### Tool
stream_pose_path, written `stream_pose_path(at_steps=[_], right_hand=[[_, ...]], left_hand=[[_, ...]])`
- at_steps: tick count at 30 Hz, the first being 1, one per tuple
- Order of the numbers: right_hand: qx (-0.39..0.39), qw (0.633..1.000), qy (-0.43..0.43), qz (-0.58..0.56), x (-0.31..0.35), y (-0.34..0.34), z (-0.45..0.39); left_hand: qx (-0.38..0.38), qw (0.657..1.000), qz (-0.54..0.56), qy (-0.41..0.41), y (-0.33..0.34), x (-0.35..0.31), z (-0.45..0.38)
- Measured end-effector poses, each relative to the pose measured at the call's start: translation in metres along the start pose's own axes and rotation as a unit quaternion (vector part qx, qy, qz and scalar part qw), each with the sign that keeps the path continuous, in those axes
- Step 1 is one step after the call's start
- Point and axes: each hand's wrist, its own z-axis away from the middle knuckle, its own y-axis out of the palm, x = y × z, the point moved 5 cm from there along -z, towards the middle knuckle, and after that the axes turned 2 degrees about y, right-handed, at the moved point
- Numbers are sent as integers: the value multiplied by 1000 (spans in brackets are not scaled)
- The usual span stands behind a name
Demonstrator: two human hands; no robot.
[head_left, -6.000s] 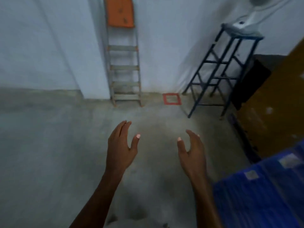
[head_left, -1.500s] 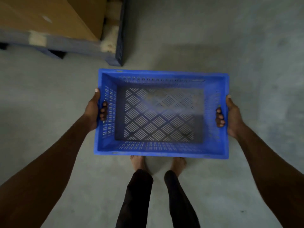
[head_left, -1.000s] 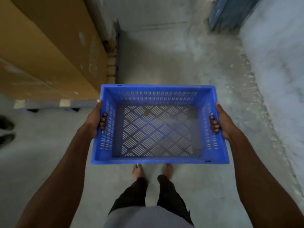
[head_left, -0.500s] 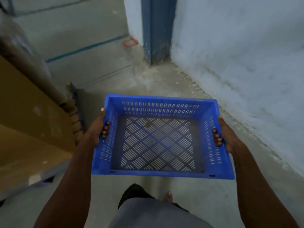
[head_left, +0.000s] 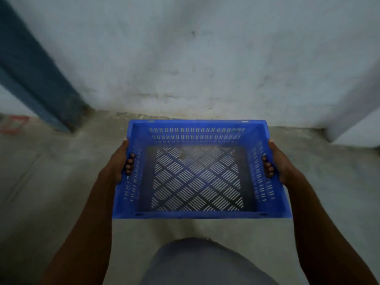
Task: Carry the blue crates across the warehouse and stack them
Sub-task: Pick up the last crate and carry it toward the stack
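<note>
Above concrete floor [head_left: 51,182], slatted blue crate [head_left: 197,214] (empty) — fingers [head_left: 129,161] curled through both handles.

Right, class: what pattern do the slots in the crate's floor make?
A diamond criss-cross of slanted slots across the blue crate, clearest in the head view.

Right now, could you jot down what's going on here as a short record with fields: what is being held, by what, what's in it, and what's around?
held item: blue crate, slotted walls and floor, carried clear of the ground
left hand: grips the crate's left wall, fingers curled in through the handle slot
right hand: grips the right wall the same way
contents: none visible
ahead: pale wall meeting a concrete floor
left: blue post, red square mark on the floor
other crates: none in view
</note>
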Motion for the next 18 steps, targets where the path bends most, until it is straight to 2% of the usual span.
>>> stream_pose_path(at_steps=[4,8,18], right_hand=[[-91,992,10,-83,-46,-63,43],[-192,968,19,-160,-108,-122,95],[-361,881,47,-303,-257,-251,240]], left_hand=[[91,992,-80,18,76,-40,-24],[181,968,-169,37,171,-61,-25],[380,863,-320,88,437,-40,63]])
